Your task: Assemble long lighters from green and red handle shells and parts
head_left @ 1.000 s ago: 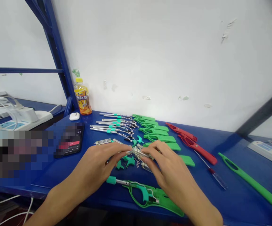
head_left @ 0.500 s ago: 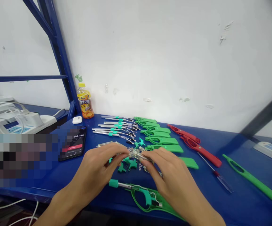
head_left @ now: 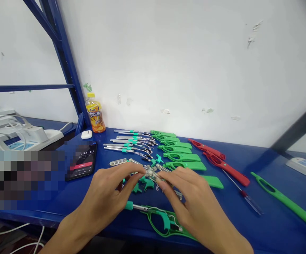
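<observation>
My left hand (head_left: 110,190) pinches one end of a small clear plastic part (head_left: 150,172) above the middle of the table. From the other side my right hand (head_left: 190,197) grips the same part between thumb and fingers. Teal trigger pieces (head_left: 149,184) and more clear parts (head_left: 118,162) lie under and around the fingertips. Nearer the table's front edge sits an open green casing (head_left: 153,225), holding a metal rod with a teal tip (head_left: 139,207), a white wire and a teal trigger; my right hand hides part of it.
Behind are rows of metal rods with wires (head_left: 131,144) and green casings (head_left: 181,157). Red casings (head_left: 229,171), a screwdriver (head_left: 250,204) and a long green casing (head_left: 287,203) lie right. A phone (head_left: 82,162), earbud case (head_left: 86,134) and bottle (head_left: 96,114) are left.
Both hands stay together at the clear part, with only slight finger movement. The right hand has shifted a little, and the part has turned slightly.
</observation>
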Demonstrator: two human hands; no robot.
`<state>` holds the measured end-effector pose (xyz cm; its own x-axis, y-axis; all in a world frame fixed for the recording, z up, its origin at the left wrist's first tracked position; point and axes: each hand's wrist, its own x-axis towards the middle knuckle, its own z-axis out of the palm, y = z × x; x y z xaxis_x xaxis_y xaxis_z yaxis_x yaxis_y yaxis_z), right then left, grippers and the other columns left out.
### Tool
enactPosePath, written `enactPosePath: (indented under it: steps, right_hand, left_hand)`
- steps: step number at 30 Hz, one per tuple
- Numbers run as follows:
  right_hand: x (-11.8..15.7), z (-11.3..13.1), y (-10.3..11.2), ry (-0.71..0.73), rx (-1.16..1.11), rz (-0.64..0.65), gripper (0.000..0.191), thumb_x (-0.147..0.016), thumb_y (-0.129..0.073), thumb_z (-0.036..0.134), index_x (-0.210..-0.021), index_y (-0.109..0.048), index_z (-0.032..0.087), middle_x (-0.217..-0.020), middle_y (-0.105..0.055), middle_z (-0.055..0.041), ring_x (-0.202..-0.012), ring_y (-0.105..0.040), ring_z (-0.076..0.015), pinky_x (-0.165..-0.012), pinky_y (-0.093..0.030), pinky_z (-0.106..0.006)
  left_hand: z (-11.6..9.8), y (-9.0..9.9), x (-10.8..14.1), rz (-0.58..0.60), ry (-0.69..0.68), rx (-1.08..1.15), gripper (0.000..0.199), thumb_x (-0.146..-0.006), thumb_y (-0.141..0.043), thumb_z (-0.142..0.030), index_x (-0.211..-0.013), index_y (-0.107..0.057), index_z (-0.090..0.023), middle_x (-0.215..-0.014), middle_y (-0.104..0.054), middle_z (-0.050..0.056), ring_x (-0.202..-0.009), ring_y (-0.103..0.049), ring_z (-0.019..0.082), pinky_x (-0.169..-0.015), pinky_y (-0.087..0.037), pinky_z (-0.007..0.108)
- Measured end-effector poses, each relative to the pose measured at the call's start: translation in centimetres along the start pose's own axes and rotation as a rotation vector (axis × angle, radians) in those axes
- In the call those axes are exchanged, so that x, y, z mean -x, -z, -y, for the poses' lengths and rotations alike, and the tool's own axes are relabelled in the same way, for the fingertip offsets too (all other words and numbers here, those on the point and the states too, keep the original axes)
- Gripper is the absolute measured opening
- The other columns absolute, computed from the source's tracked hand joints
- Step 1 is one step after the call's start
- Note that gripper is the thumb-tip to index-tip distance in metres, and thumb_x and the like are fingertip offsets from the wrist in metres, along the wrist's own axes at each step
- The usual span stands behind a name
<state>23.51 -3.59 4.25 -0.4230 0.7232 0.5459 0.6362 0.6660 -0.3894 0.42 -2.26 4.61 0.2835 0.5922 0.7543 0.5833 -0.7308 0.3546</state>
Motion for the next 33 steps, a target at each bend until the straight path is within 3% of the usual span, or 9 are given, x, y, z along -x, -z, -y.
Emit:
enactPosePath:
  steps: [8, 13, 20, 25, 28, 33]
  right_hand:
    - [0.2, 0.4, -0.2, 0.081, 0.041, -0.007, 0.021, -0.115, -0.051, 0.025, -0.122, -0.071, 0.023, -0.095, -0.075, -0.0031, -0.084, -0.066, -0.0232, -0.083, -0.047, -0.039]
    - [0.0, 0.8, -0.7, 0.107, 0.083, 0.028, 0.023, -0.115, -0.049, 0.022, -0.126, -0.069, 0.02, -0.096, -0.076, -0.0047, -0.087, -0.068, -0.0263, -0.085, -0.051, -0.044]
    - [0.4, 1.3, -0.9, 0.134, 0.111, 0.079, 0.023, -0.115, -0.045, 0.021, -0.11, -0.067, 0.02, -0.1, -0.077, -0.0087, -0.094, -0.072, -0.0282, -0.103, -0.055, -0.05]
    - [0.8, 1.0, -0.5, 0.135, 0.057, 0.123, 0.023, -0.115, -0.045, 0.021, -0.116, -0.069, 0.021, -0.102, -0.078, -0.0071, -0.096, -0.074, -0.0262, -0.107, -0.056, -0.046]
    - [0.6, 0.9, -0.4, 0.135, 0.03, 0.11, 0.029, -0.116, -0.042, 0.025, -0.114, -0.071, 0.022, -0.098, -0.078, -0.0055, -0.092, -0.075, -0.0252, -0.108, -0.057, -0.045]
    - [0.4, 0.3, 1.0, 0.064, -0.042, 0.088, 0.03, -0.117, -0.047, 0.034, -0.122, -0.076, 0.028, -0.1, -0.08, -0.0026, -0.091, -0.074, -0.023, -0.091, -0.061, -0.037]
  left_hand:
    - [0.1, -0.1, 0.6, 0.029, -0.033, -0.02, 0.021, -0.103, -0.06, -0.005, -0.102, -0.067, -0.025, -0.089, -0.079, -0.008, -0.066, -0.068, 0.007, -0.062, -0.05, 0.016]
    - [0.0, 0.1, 0.9, 0.05, -0.066, -0.05, 0.02, -0.103, -0.056, -0.004, -0.095, -0.061, -0.022, -0.083, -0.07, -0.006, -0.062, -0.056, 0.008, -0.059, -0.044, 0.02]
    - [-0.6, 0.2, 0.9, 0.053, -0.02, -0.101, 0.029, -0.102, -0.051, -0.005, -0.083, -0.041, -0.024, -0.07, -0.054, -0.009, -0.058, -0.047, 0.008, -0.055, -0.039, 0.019]
    - [-0.6, 0.2, 1.3, 0.096, 0.004, -0.055, 0.033, -0.103, -0.044, -0.004, -0.082, -0.03, -0.025, -0.068, -0.048, -0.009, -0.056, -0.048, 0.008, -0.054, -0.039, 0.019]
    - [-0.5, 0.1, 1.3, 0.102, 0.003, -0.054, 0.032, -0.104, -0.045, -0.005, -0.08, -0.033, -0.024, -0.066, -0.047, -0.009, -0.054, -0.048, 0.008, -0.054, -0.042, 0.018]
    - [-1.0, 0.1, 0.6, 0.07, 0.13, 0.075, 0.024, -0.101, -0.054, -0.008, -0.083, -0.056, -0.024, -0.069, -0.067, -0.01, -0.056, -0.068, 0.007, -0.055, -0.051, 0.014]
